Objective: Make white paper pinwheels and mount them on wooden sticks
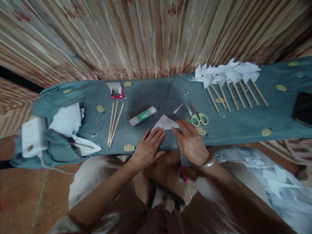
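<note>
A white sheet of paper folded into a triangle [164,122] lies near the front edge of the cloth-covered table. My left hand [148,148] rests on its lower left side, fingers stretched out and pressing down. At the right corner, my right hand [192,141] has the paper between thumb and forefinger, its other fingers curled. Just behind the left hand lies a green and white glue stick [143,116]. Scissors with light green handles [199,119] are beside the right hand, by thin paper offcuts [178,108].
Several paper pinwheels on sticks [227,74] lie at the back right. Three wooden sticks [115,125] and a small red box of metal pieces [116,91] are on the left. Farther left are stacked paper [67,119], a pen-like tool [83,146] and a white corded device [34,136].
</note>
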### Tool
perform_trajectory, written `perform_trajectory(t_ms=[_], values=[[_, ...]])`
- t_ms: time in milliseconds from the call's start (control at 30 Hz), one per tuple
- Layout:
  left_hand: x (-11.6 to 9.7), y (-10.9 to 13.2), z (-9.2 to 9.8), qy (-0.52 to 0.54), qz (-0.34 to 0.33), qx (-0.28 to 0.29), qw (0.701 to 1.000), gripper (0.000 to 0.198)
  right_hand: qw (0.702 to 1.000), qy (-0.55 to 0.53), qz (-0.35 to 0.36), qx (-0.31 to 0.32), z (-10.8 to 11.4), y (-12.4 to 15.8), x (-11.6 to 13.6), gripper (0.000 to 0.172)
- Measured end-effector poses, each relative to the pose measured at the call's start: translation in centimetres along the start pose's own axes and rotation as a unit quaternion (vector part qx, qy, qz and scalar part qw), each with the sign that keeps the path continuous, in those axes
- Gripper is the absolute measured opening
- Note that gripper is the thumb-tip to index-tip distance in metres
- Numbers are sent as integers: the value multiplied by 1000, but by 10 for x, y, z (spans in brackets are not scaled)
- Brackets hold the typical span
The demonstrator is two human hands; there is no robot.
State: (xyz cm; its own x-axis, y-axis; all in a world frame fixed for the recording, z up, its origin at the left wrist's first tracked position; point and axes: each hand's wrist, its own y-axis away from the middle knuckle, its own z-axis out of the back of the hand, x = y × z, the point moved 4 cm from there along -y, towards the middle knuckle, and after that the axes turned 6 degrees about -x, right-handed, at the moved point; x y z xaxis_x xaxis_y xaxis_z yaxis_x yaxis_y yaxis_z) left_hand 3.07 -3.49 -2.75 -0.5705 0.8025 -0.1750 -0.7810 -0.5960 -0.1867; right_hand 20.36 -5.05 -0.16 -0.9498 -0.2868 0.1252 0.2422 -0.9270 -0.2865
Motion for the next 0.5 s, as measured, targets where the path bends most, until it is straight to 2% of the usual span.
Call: perform_trajectory(t_ms=[167, 300, 400, 500], values=[[11, 23, 9, -19, 22, -20, 999, 59, 999, 15, -38, -16, 5, 1, -20, 28], [15, 39, 18, -13, 31, -54, 998, 56, 997, -15, -65, -30, 6, -1, -33, 28], [16, 44, 24, 14, 44, -85, 995, 54, 994, -55, -79, -50, 3, -5, -39, 32], [19, 38, 28, 48, 67, -107, 991, 54, 989, -91, -94, -67, -4, -8, -42, 42]])
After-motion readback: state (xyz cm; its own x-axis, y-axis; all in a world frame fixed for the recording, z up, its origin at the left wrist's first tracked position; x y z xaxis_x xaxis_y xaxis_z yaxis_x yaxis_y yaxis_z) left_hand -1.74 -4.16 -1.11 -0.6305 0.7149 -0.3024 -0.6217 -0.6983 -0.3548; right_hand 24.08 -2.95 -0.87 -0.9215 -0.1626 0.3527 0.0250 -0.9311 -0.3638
